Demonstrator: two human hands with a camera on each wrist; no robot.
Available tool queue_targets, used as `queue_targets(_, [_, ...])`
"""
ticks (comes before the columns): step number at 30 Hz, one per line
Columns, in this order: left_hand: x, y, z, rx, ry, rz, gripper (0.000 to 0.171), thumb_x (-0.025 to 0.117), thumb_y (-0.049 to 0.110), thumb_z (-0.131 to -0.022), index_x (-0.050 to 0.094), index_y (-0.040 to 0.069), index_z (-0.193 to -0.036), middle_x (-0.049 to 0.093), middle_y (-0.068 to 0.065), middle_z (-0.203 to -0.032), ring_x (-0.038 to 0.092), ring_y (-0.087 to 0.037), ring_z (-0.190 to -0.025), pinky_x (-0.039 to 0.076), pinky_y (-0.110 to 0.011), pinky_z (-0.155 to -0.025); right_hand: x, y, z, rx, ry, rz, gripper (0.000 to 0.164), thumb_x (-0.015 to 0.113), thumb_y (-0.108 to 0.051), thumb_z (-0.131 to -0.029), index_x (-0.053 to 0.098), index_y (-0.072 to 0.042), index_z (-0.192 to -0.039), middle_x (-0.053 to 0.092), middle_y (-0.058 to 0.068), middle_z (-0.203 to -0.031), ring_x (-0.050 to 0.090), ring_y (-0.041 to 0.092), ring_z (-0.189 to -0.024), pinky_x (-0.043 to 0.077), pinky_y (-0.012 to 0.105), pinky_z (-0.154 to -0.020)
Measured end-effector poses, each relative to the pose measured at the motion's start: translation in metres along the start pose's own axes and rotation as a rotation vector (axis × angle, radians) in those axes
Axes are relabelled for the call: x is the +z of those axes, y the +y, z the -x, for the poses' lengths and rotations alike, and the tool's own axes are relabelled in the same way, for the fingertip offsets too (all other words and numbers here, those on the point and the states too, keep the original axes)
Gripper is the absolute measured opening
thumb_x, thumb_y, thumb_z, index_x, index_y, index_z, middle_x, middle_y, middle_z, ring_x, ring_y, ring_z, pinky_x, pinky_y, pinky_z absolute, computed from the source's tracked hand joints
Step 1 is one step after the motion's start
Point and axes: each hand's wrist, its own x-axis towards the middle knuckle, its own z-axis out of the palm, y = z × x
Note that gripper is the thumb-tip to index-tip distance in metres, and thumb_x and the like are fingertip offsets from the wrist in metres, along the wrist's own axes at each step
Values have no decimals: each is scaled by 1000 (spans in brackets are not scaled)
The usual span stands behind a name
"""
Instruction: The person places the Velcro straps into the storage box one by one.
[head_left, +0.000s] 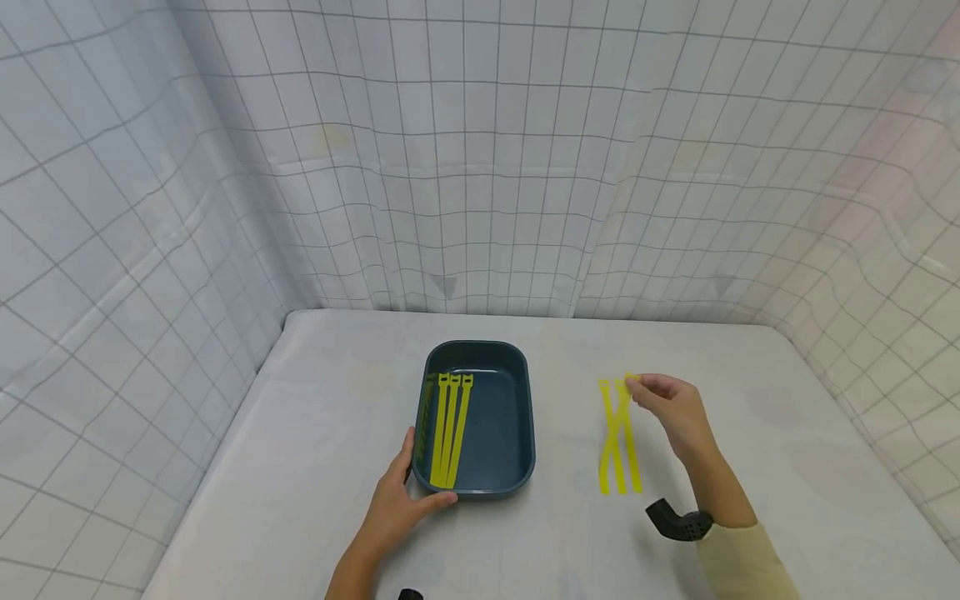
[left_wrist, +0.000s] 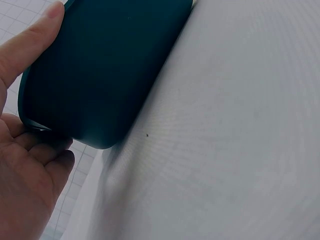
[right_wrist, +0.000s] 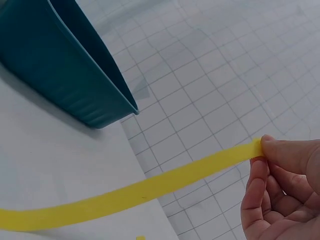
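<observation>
A dark teal tray (head_left: 498,433) stands on the table, with several yellow cable straps (head_left: 452,429) lying lengthwise along its left side, slotted heads at the far end. My left hand (head_left: 392,508) grips the tray's near left corner, its thumb along the near rim and its fingers against the left side. To the right of the tray, my right hand (head_left: 675,412) pinches the far end of a yellow cable strap (right_wrist: 150,187) between thumb and fingertips. That end is raised, and the strap slopes down toward the table. Beside it, two more yellow straps (head_left: 605,408) lie crossed.
The table (head_left: 315,417) has a white cover. White curtains (head_left: 480,208) with a dark grid pattern hang behind it and along both sides. A black wrist device (head_left: 678,523) sits on my right wrist, just above the cream sleeve (head_left: 746,562).
</observation>
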Motion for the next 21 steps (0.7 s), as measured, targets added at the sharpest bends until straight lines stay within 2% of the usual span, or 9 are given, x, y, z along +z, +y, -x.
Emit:
queue_targets(14, [-1,-2,0,13,3,-4,112,82,35,-67,10,3,-147,15,-17,-150,19,-33,-135,24,-47,-105,-3,-11,12,-1,36,66,48,70,-30,-82,59,10,-106,63,-4,-84,58,17,-81,49,19,-73])
queue_targets(21, [0,-4,0,20,2,-3,113,82,36,-66,10,4,-147,16,-16,-150,19,-32,-135,24,-47,-105,-6,-20,21,-75,51,42,37,70,-24,-83,63,9,-98,64,-6,-81,58,16,-78,49,17,-72])
